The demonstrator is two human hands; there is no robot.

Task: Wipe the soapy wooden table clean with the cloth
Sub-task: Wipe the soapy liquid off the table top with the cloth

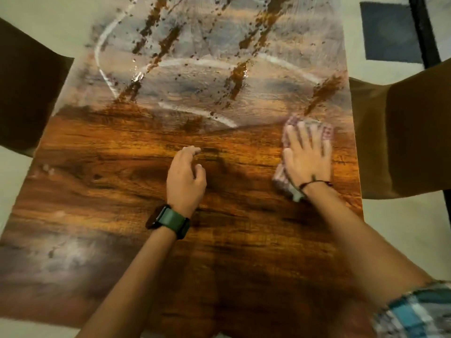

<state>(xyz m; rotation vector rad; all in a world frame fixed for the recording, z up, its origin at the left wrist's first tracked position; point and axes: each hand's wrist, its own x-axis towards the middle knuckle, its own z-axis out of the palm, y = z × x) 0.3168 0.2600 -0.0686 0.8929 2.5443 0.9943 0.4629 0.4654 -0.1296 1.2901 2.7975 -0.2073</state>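
Bare forearms [136,269] cross wooden table [97,196]; soap film [195,76] beyond.

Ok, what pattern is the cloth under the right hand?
The cloth is checked, reddish on white; the head view shows it.

No readable text, label or number anywhere.

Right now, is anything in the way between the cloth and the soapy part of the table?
Nothing visible. The right hand presses the cloth flat at the near edge of the soap film. Only wet table lies ahead. The left hand sits off to the side.
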